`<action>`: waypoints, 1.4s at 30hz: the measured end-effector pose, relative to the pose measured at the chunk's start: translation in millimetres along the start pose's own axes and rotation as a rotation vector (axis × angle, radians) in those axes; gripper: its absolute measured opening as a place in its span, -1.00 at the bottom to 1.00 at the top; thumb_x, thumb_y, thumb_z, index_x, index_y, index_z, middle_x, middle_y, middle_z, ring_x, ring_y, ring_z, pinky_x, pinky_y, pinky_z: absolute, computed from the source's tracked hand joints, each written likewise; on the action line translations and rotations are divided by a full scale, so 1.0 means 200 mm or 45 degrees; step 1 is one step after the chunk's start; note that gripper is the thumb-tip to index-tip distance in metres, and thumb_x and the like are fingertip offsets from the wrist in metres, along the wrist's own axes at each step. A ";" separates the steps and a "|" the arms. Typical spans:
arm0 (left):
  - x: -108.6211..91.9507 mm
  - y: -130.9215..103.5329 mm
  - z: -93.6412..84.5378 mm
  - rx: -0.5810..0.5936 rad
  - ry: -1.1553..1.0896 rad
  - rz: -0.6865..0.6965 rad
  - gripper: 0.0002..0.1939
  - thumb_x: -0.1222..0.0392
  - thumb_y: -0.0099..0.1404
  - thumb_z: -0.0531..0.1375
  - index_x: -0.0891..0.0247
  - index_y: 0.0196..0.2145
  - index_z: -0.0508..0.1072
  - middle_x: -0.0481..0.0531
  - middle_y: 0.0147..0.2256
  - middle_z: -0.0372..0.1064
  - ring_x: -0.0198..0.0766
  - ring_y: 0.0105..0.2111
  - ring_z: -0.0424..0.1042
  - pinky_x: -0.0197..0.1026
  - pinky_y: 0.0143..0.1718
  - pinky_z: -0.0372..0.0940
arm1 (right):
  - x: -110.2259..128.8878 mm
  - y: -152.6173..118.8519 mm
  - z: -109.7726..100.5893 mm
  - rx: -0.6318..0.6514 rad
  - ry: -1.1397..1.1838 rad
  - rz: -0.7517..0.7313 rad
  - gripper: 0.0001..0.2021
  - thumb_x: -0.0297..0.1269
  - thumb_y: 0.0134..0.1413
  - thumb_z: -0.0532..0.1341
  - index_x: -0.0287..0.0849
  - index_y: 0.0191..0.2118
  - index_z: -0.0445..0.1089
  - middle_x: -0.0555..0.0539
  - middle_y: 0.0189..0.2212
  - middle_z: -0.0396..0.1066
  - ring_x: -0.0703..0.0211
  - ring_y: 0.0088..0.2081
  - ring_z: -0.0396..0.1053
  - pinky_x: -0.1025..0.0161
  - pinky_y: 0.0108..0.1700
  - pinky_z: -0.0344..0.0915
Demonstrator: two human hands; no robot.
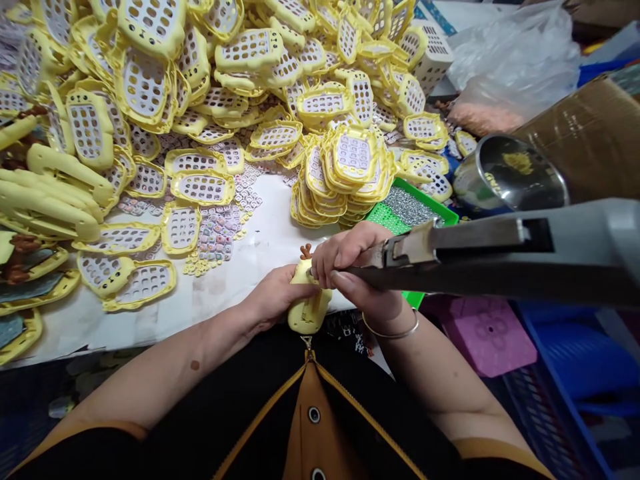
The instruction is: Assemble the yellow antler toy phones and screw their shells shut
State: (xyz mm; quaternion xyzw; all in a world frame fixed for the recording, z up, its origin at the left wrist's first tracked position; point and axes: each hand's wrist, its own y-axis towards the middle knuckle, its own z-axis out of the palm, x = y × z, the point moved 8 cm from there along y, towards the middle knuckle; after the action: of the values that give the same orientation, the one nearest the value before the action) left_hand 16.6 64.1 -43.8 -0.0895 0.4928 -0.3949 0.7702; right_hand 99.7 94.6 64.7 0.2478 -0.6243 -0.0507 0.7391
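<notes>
My left hand (273,293) is closed around a yellow toy phone shell (305,315) with brown antlers (306,251), close to the table's front edge. Its plain back faces up. My right hand (353,267) wraps around the front end of a long grey and black tool (480,257), which looks like a power screwdriver. The tool slants in from the right, and its tip meets the shell's back near the upper middle. My right fingers partly hide the tip. A green tray (447,215) of small silvery screws (407,205) lies just beyond my right hand.
A stack of yellow frames (345,167) stands ahead of my hands. Piles of yellow shells with white grids (145,87) cover the back and left. Small printed keys (217,233) lie loose. At the right are a metal bowl (510,173), a cardboard box (585,140) and a pink stool (493,333).
</notes>
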 end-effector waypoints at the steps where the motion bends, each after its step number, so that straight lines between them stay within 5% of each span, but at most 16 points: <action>1: 0.00 0.00 0.00 -0.002 0.007 0.002 -0.60 0.19 -0.08 0.41 0.33 -0.25 0.50 0.07 -0.34 0.47 -0.24 -0.38 0.39 -0.21 -0.30 0.26 | 0.02 0.00 0.01 0.020 0.054 -0.054 -0.81 -0.26 -0.03 0.28 -0.02 -0.37 0.20 0.15 -0.64 0.22 0.26 -0.64 0.21 0.22 -0.56 0.24; 10: 0.01 0.00 -0.01 -0.062 0.019 -0.048 -0.70 0.24 -0.01 0.37 0.34 -0.29 0.48 0.02 -0.41 0.46 -0.30 -0.45 0.40 -0.26 -0.38 0.27 | 0.16 -0.04 -0.02 -0.132 0.178 -0.226 -0.85 -0.38 0.02 0.24 -0.06 -0.24 0.33 0.11 -0.60 0.27 0.27 -0.60 0.26 0.22 -0.51 0.28; 15: -0.04 0.01 -0.05 -0.130 -0.240 0.046 -0.60 0.26 0.11 0.30 0.26 -0.06 0.41 0.08 -0.25 0.50 -0.23 -0.32 0.47 -0.18 -0.26 0.39 | 0.29 -0.03 -0.25 -0.370 0.047 -0.415 -0.88 -0.29 0.01 0.27 -0.07 -0.27 0.40 0.13 -0.68 0.22 0.30 -0.66 0.22 0.26 -0.57 0.26; 22: -0.06 0.01 -0.05 -0.122 -0.254 0.017 -0.56 0.21 0.26 0.20 0.18 0.09 0.27 0.12 -0.16 0.47 -0.22 -0.32 0.49 -0.16 -0.33 0.45 | 0.12 -0.02 -0.49 -0.597 -0.169 -0.420 -0.85 -0.24 -0.03 0.29 -0.06 -0.28 0.38 0.16 -0.71 0.20 0.32 -0.70 0.20 0.29 -0.61 0.22; 34: -0.06 0.01 -0.05 -0.081 -0.249 -0.022 -0.36 0.32 0.16 0.26 0.08 0.17 0.21 0.10 -0.11 0.46 -0.20 -0.26 0.50 -0.15 -0.28 0.44 | 0.02 -0.03 -0.51 -0.603 -0.249 -0.181 -0.81 -0.12 -0.07 0.33 0.03 -0.32 0.36 0.14 -0.69 0.19 0.27 -0.68 0.19 0.21 -0.59 0.20; 42: -0.06 0.00 -0.06 -0.163 -0.310 0.012 -0.46 0.31 0.22 0.21 0.08 0.14 0.23 0.10 -0.09 0.44 -0.18 -0.21 0.48 -0.07 -0.22 0.45 | 0.01 -0.04 -0.48 -0.529 -0.251 -0.214 -0.84 -0.13 -0.02 0.31 0.05 -0.28 0.37 0.11 -0.66 0.20 0.26 -0.67 0.17 0.18 -0.58 0.17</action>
State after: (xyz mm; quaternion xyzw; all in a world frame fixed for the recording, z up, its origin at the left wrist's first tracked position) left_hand 4.3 75.1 -40.5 -0.1835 0.4204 -0.3450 0.8189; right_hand 193.5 116.8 54.0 0.1355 -0.6468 -0.2633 0.7028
